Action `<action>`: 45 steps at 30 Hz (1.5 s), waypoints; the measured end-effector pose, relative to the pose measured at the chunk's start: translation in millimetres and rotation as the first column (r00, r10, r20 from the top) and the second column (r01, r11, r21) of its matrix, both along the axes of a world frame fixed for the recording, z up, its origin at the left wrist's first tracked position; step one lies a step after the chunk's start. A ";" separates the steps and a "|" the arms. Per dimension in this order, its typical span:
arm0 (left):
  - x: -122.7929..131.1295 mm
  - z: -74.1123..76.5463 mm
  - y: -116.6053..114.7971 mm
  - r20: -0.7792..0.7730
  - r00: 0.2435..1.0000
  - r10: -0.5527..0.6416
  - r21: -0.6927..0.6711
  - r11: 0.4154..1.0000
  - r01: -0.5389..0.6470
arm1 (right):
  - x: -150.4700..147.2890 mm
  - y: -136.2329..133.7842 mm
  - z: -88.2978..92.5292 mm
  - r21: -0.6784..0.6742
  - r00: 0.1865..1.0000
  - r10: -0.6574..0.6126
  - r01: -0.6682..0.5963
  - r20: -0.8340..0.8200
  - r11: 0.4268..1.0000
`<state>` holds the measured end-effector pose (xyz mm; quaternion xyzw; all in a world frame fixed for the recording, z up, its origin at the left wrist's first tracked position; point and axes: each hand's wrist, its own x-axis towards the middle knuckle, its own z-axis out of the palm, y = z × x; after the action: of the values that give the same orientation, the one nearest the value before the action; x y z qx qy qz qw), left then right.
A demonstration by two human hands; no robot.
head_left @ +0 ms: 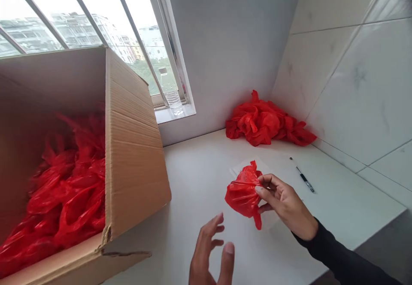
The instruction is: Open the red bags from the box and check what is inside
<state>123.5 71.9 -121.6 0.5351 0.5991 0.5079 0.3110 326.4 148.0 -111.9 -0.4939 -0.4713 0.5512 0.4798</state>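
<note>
My right hand (283,201) pinches a crumpled red plastic bag (243,192) between thumb and fingers, just above the white tabletop (196,177). Beneath that bag lies a clear, see-through sheet or bag (273,220), mostly hidden. My left hand (212,250) is held below and to the left of the red bag, fingers and thumb apart, touching nothing. A heap of red plastic bags (264,119) lies at the back of the table against the wall. More red bags (74,190) fill the lower part of the cardboard box at the left.
The open cardboard box (135,147) stands at the left, one flap hanging outward. A black-gripped pen (304,177) lies right of my right hand. On the sill of the barred window stands a clear plastic bottle (172,96). Tiled wall (363,83) bounds the right side.
</note>
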 end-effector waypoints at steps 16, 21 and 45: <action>-37.3 -48.7 -16.1 -0.185 0.982 0.026 -0.136 0.989 -0.051 | -43.9 -31.6 -53.5 0.309 0.677 0.159 -0.515 0.719 0.799; -40.5 -49.0 -15.0 -0.137 0.989 0.047 -0.174 0.982 -0.070 | -39.7 -30.5 -57.5 0.269 0.669 0.155 -0.485 0.727 0.832; -49.0 -14.0 -34.9 -0.216 0.951 0.223 -0.124 0.960 -0.253 | 0.3 -49.6 -34.1 0.122 0.828 0.157 -0.261 0.538 0.958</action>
<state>74.5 37.1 -135.6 0.4821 0.7240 0.4389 0.2252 326.8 98.5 -146.1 -0.5219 -0.6858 0.3978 0.3148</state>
